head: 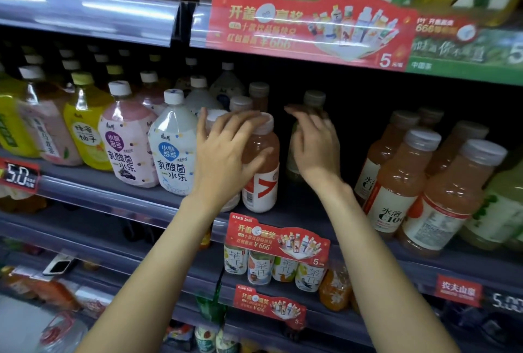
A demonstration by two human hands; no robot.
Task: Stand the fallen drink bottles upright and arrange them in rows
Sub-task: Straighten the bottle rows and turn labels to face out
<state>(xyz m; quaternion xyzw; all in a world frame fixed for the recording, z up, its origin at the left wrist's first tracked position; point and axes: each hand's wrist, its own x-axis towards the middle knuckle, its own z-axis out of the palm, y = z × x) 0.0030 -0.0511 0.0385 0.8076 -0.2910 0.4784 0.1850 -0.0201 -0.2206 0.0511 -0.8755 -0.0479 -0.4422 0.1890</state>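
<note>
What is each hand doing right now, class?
Left hand: open, fingers spread against the pink bottle.
Right hand: open, reaching towards the green bottle.

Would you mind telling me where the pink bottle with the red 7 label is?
In the head view, the pink bottle stands upright mid-shelf under the left hand, just right of the white milky bottle.

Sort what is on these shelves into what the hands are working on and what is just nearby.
In the job:
left hand, on the pink drink bottle
right hand, at the greenish bottle behind it

Just nearby:
white yogurt drink bottle
yellow bottle
red promo sign
price tag
</note>
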